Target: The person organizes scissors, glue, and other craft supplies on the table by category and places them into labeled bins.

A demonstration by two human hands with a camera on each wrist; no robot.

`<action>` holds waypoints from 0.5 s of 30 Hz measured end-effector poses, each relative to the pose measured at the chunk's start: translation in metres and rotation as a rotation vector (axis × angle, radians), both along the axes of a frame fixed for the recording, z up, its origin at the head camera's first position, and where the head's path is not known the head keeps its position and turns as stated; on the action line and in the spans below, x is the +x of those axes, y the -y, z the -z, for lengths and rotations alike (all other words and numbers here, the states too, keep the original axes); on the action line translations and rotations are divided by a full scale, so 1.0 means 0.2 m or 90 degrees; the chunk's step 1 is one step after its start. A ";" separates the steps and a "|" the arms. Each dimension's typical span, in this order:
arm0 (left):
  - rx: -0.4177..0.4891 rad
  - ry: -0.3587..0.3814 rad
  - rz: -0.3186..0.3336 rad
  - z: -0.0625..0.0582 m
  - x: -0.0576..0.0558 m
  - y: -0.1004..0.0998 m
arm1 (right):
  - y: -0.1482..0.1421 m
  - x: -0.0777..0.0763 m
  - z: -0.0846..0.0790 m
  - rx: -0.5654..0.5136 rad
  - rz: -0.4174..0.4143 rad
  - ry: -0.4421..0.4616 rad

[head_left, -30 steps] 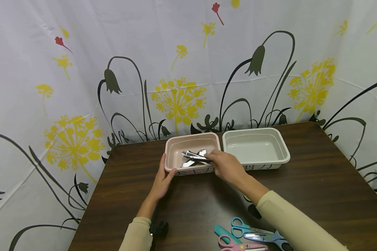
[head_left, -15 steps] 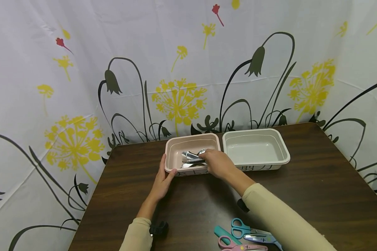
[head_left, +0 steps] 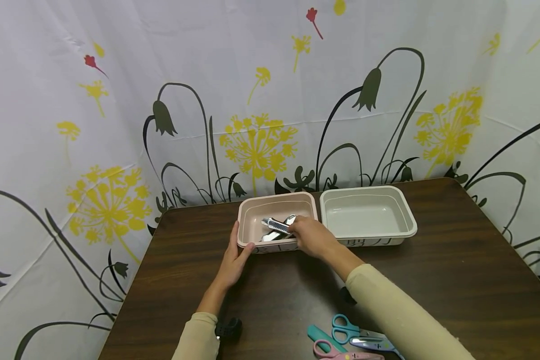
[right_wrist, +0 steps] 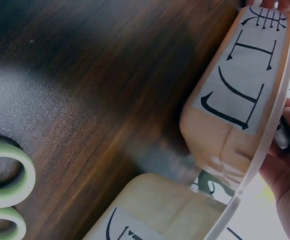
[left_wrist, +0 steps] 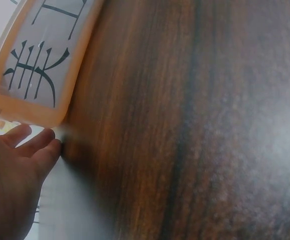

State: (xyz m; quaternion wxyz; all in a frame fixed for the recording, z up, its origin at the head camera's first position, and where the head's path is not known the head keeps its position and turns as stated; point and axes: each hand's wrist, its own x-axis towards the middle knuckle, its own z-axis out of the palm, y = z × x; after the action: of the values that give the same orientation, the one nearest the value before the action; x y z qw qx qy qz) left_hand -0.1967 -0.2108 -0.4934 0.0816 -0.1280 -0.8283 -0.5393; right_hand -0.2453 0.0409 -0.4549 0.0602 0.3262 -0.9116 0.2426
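My right hand (head_left: 312, 235) reaches over the near right rim of the pink bin (head_left: 274, 202). It grips a silver utility knife (head_left: 275, 225); in the right wrist view a dark rounded end (right_wrist: 286, 136) sits between the fingers. Under it in the bin lies another silver and black tool (head_left: 272, 236), partly covered, so its kind is unclear. My left hand (head_left: 230, 260) holds the bin's near left corner, thumb at the front rim and fingers along the side. The left wrist view shows its fingertips (left_wrist: 48, 152) at the end of the labelled front wall.
A white bin (head_left: 366, 210) stands right of the pink one. Near the front lie scissors with blue handles (head_left: 342, 327), scissors with pink handles (head_left: 326, 350) and a teal flat piece (head_left: 321, 336). Light green rings (right_wrist: 27, 175) show in the right wrist view. A patterned curtain (head_left: 270, 100) hangs behind.
My right hand has moved left and lower into the pink bin, bringing the knife down onto the other tool. The left hand has stayed at the bin's corner.
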 end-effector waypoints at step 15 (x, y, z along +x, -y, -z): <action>0.011 0.016 0.011 -0.01 0.01 0.00 | 0.00 0.00 0.04 0.065 -0.048 -0.006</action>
State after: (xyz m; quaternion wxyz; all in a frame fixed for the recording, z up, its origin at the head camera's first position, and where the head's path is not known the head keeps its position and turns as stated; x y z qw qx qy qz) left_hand -0.1953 -0.2106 -0.4912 0.0677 -0.1276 -0.8233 -0.5489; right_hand -0.2445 0.0409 -0.4621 0.0388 0.3640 -0.9097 0.1962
